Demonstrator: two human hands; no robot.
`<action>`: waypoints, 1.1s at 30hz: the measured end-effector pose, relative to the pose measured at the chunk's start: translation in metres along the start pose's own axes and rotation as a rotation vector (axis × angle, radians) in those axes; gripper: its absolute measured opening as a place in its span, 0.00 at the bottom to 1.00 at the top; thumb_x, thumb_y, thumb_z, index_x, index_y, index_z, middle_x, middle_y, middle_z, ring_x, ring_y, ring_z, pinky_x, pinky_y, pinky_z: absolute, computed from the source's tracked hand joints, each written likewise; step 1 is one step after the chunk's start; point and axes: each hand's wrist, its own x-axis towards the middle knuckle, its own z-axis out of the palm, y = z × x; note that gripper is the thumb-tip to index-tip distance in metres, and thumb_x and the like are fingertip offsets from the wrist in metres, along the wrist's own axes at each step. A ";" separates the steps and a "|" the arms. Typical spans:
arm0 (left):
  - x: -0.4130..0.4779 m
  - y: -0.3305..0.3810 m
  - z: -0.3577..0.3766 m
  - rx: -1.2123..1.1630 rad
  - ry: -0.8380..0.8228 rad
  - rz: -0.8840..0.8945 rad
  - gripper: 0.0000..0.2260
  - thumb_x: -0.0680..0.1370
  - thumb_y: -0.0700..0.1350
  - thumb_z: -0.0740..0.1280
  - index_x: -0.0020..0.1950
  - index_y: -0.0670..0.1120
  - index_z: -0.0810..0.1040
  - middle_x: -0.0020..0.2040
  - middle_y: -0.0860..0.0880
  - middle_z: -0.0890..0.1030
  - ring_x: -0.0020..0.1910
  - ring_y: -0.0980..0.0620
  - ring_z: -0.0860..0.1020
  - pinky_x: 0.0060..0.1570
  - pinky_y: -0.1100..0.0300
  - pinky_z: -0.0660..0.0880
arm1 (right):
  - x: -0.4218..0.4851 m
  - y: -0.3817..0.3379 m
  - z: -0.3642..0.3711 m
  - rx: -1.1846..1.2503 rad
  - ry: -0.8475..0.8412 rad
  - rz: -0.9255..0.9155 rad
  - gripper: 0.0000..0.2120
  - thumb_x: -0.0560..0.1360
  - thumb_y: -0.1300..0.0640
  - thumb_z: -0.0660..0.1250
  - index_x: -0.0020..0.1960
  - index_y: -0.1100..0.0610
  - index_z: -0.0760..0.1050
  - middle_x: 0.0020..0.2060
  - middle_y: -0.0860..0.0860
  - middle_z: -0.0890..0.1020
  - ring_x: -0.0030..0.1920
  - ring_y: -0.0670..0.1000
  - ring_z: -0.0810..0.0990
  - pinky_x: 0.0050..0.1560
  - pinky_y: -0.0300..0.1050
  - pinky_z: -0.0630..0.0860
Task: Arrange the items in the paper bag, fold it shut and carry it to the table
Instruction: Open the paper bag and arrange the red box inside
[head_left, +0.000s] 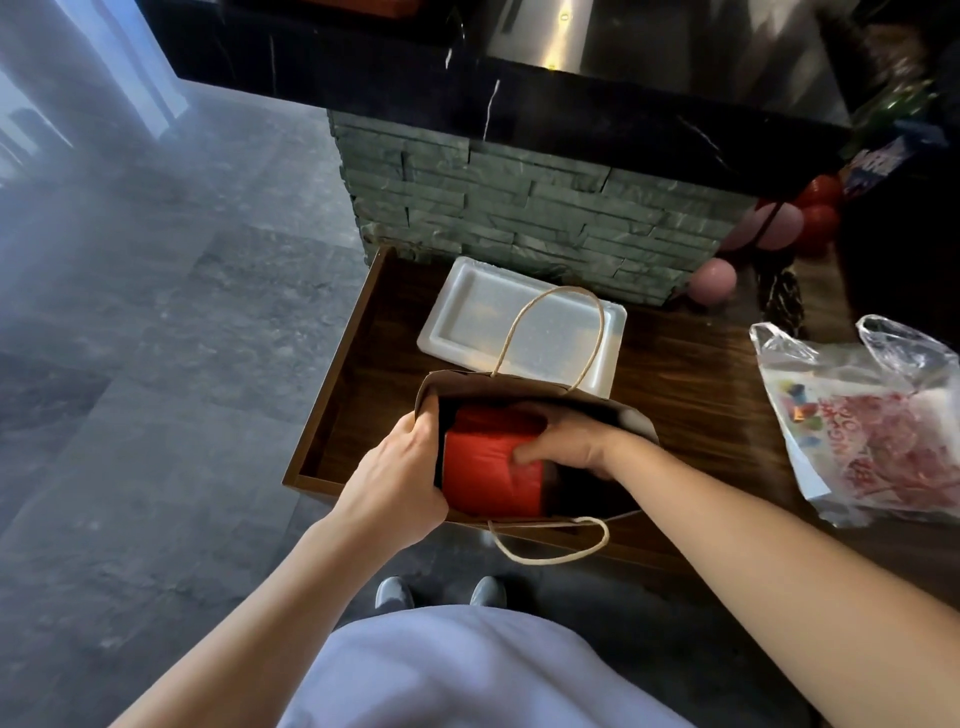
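A dark wooden counter (691, 405) carries a paper bag (524, 387), white tray (447, 332) and plastic bag (862, 431).

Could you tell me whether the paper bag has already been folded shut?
No, the paper bag gapes open, with the right hand inside it.

Head view, steeply down, close above counter (691, 410)

Bystanders on the wooden counter

Just beyond the grip lies a white foam tray (519, 327) on the wooden counter (696, 395), against a stacked-stone wall (519, 208); well right of the grip slumps a clear plastic bag (872, 421) with red print, pink and red balloons (779, 223) farther off.
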 end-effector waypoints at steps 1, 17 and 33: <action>0.001 0.001 0.000 0.003 -0.001 -0.001 0.44 0.71 0.37 0.68 0.79 0.51 0.45 0.64 0.46 0.72 0.58 0.44 0.74 0.47 0.58 0.71 | 0.000 0.001 -0.001 0.087 -0.037 0.040 0.35 0.66 0.54 0.75 0.71 0.50 0.68 0.66 0.53 0.75 0.63 0.54 0.74 0.66 0.50 0.70; 0.000 -0.002 -0.001 0.022 -0.021 -0.036 0.44 0.72 0.38 0.69 0.79 0.51 0.45 0.62 0.47 0.73 0.56 0.46 0.75 0.46 0.57 0.75 | 0.036 -0.009 0.034 0.509 -0.028 0.233 0.13 0.66 0.54 0.69 0.50 0.55 0.78 0.44 0.58 0.82 0.41 0.56 0.82 0.39 0.44 0.78; 0.001 -0.003 -0.001 0.032 -0.010 -0.055 0.42 0.73 0.38 0.70 0.79 0.49 0.48 0.64 0.45 0.73 0.58 0.44 0.75 0.51 0.53 0.79 | 0.022 -0.020 0.061 0.021 0.260 0.202 0.19 0.80 0.52 0.58 0.68 0.60 0.70 0.66 0.59 0.75 0.64 0.59 0.74 0.59 0.46 0.69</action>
